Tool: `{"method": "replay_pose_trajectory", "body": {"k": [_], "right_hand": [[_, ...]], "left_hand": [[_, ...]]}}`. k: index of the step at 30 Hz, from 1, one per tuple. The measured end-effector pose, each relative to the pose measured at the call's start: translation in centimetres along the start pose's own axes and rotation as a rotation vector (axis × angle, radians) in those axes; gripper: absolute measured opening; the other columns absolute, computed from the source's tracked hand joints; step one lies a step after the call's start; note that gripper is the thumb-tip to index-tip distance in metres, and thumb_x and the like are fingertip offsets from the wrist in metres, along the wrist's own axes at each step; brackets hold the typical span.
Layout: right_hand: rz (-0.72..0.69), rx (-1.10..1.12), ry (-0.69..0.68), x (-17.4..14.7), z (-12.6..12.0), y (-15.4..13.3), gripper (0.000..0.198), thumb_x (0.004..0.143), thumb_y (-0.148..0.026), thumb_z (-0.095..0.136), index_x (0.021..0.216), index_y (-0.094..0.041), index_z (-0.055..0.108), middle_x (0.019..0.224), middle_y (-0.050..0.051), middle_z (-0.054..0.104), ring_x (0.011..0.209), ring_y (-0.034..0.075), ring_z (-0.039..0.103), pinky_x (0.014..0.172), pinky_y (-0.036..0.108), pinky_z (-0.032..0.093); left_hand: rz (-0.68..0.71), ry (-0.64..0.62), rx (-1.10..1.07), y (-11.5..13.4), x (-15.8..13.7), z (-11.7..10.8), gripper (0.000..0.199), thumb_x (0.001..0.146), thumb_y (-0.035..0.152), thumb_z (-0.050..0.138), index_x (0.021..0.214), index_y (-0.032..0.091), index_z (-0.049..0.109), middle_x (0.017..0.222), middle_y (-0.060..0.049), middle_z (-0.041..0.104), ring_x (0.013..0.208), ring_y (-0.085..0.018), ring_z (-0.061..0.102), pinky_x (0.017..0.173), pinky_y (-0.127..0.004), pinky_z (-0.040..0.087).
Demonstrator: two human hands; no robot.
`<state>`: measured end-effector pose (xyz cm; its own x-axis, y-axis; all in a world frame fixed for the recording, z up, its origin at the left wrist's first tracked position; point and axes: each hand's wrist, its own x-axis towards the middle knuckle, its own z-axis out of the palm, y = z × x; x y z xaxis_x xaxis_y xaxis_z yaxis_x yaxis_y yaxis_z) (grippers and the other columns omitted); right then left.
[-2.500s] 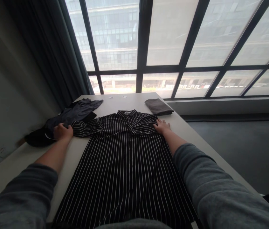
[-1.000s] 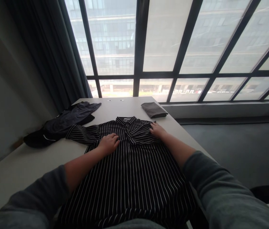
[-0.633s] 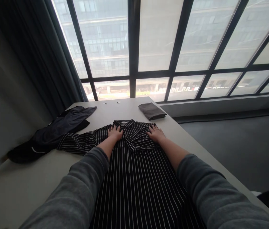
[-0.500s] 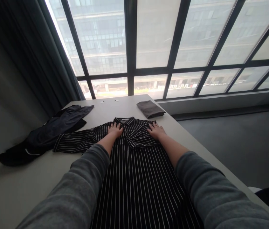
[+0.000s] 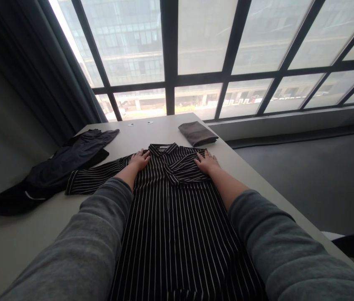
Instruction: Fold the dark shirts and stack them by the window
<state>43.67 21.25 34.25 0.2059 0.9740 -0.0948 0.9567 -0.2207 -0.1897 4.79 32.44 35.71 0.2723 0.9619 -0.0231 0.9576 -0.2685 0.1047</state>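
A black shirt with white stripes (image 5: 170, 217) lies spread on the white table (image 5: 39, 242), its collar at the far end. One sleeve stretches out to the left; the other is folded across the chest. My left hand (image 5: 139, 159) rests flat on the shirt's left shoulder, fingers spread. On the right shoulder, by the folded sleeve, my right hand (image 5: 206, 161) lies flat with its fingers apart. Part of the shirt's lower right side is hidden by my right forearm.
A folded grey-brown cloth (image 5: 197, 133) lies at the table's far right. Dark crumpled clothes (image 5: 60, 165) are heaped along the left side. Beyond the table stand a large framed window (image 5: 169, 62) and a dark curtain (image 5: 45, 62).
My left hand has slid left from beside the collar to the shirt's left shoulder. My right hand stays on the other shoulder. The view has tilted slightly downward.
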Motion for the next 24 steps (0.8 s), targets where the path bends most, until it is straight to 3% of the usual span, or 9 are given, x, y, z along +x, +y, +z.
{"method": "replay_pose_trajectory", "body": {"k": [5, 9, 13, 16, 20, 24], "right_hand": [[0.008, -0.01, 0.011, 0.2, 0.2, 0.0, 0.079, 0.106, -0.07, 0.023, 0.173, -0.027, 0.022, 0.179, 0.013, 0.005, 0.166, 0.032, 0.006, 0.132, 0.052, 0.005], [-0.005, -0.011, 0.014, 0.4, 0.3, 0.1, 0.081, 0.105, -0.07, 0.022, 0.173, -0.026, 0.022, 0.179, 0.013, 0.004, 0.165, 0.034, 0.006, 0.132, 0.053, 0.006], [-0.001, -0.022, 0.017, 0.7, 0.6, 0.3, 0.082, 0.105, -0.071, 0.022, 0.173, -0.026, 0.021, 0.179, 0.013, 0.006, 0.165, 0.034, 0.007, 0.132, 0.054, 0.007], [0.001, -0.043, 0.019, 0.9, 0.7, 0.5, 0.081, 0.105, -0.071, 0.022, 0.173, -0.026, 0.022, 0.179, 0.013, 0.008, 0.165, 0.034, 0.009, 0.131, 0.055, 0.009], [0.005, -0.052, 0.029, 0.7, 0.6, 0.6, 0.08, 0.106, -0.069, 0.022, 0.172, -0.026, 0.024, 0.178, 0.014, 0.009, 0.165, 0.034, 0.011, 0.131, 0.055, 0.011], [0.021, -0.06, 0.024, 0.3, 0.2, 0.5, 0.078, 0.106, -0.068, 0.023, 0.172, -0.027, 0.025, 0.178, 0.016, 0.01, 0.165, 0.032, 0.011, 0.131, 0.053, 0.011]], "left_hand": [[-0.085, 0.134, 0.071, -5.9, -4.8, -2.4, 0.063, 0.108, 0.05, 0.032, 0.165, 0.025, 0.042, 0.177, -0.011, 0.024, 0.163, -0.035, 0.02, 0.13, -0.058, 0.013], [-0.215, 0.233, 0.089, -11.4, -11.1, -3.9, 0.063, 0.109, 0.044, 0.028, 0.162, 0.015, 0.044, 0.172, -0.018, 0.032, 0.155, -0.036, 0.036, 0.124, -0.054, 0.031], [-0.346, 0.283, 0.075, -16.6, -18.0, -3.1, 0.061, 0.107, 0.043, 0.033, 0.16, 0.016, 0.046, 0.162, -0.017, 0.049, 0.144, -0.035, 0.051, 0.118, -0.049, 0.042], [-0.44, 0.28, 0.076, -18.9, -21.5, -2.2, 0.062, 0.104, 0.043, 0.038, 0.158, 0.014, 0.048, 0.156, -0.019, 0.055, 0.14, -0.038, 0.053, 0.115, -0.051, 0.044], [-0.641, 0.271, 0.055, -19.8, -22.7, -2.9, 0.065, 0.1, 0.054, 0.042, 0.151, 0.015, 0.056, 0.157, -0.022, 0.051, 0.137, -0.044, 0.054, 0.109, -0.057, 0.047], [-0.833, 0.254, -0.021, -20.7, -21.5, -4.6, 0.082, 0.094, 0.065, 0.048, 0.14, -0.002, 0.058, 0.137, -0.039, 0.059, 0.126, -0.051, 0.061, 0.098, -0.062, 0.052]]}}
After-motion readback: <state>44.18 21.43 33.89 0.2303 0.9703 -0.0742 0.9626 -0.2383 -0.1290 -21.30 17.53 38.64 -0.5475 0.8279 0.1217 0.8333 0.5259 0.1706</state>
